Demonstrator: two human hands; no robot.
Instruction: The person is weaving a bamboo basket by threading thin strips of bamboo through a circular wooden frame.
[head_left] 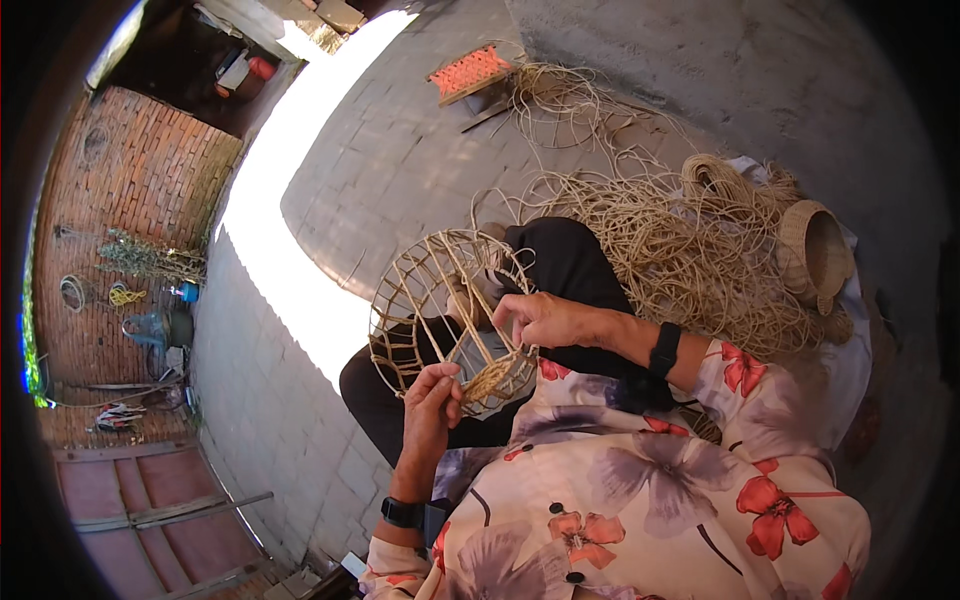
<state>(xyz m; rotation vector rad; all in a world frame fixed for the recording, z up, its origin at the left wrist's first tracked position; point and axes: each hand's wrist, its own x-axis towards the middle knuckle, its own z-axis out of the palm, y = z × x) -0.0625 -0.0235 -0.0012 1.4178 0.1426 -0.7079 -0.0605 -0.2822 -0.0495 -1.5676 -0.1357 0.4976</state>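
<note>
Close in, both hands are at the basket frame (447,318), which rests on the person's lap over dark trousers (560,262). Left hand (432,402) is pinched narrow on a thin strand (455,352) just beside the woven patch (490,378) at the frame's lower edge. Right hand (540,318) is curled around the upper ribs, fingers closed on one of them, steadying the whole thing. A black wristband shows on each forearm.

Risks, as judged from this position:
- The frame is an open cage of thin ribs with only a small woven area so far; a hard pull on the strand could bend a rib out of line or loosen the rows already laid.
- The grip on the strand is a fingertip pinch (not much of it in hand), so it could slip and let the weave go slack.
- The frame is tilted on the lap with no desk under it; if the right hand lets go it may roll off onto the paved floor (400,170).

Farther out, to the right, a big loose tangle of cane (660,250) lies near the knee; strands could snag or knot when drawn. A finished basket (815,255) sits on its side at the tangle's far edge, and an orange woven stool (470,72) stands well apart, beyond it.
</note>
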